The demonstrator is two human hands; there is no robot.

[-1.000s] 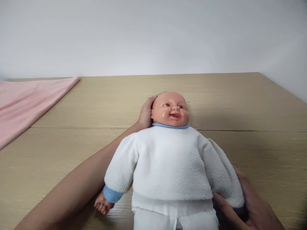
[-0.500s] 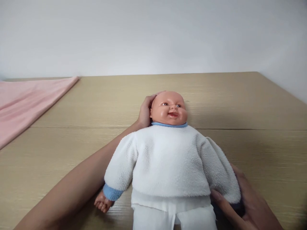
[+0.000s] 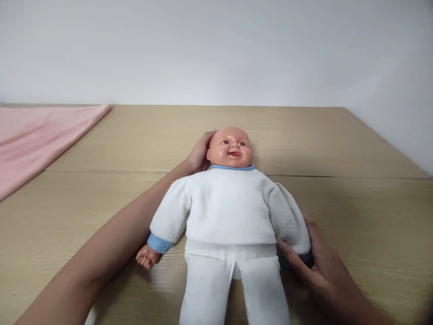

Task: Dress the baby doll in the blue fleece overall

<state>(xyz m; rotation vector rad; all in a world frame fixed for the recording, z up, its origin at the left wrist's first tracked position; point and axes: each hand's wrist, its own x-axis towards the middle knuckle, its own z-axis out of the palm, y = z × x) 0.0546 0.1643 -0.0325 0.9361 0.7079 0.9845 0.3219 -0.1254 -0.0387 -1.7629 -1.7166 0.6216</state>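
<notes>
A baby doll (image 3: 230, 203) in a white fleece top with blue collar and cuff, and white trousers, lies face up over the table. My left hand (image 3: 200, 152) cups its head from the left side, most fingers hidden behind. On the other side my right hand (image 3: 321, 262) grips the end of the doll's sleeve (image 3: 292, 225), thumb in front and fingers behind. Something dark shows under that cuff, too covered to make out. The doll's other hand (image 3: 148, 256) hangs loose beside my left forearm.
A pink cloth (image 3: 43, 135) is spread over the left part of the wooden table (image 3: 355, 149). A seam runs across the tabletop. Behind the table's far edge rises a pale wall (image 3: 216, 49).
The doll and both hands have shifted left in view and look smaller, farther from me. More of the doll's trouser legs shows. Both hands keep their hold.
</notes>
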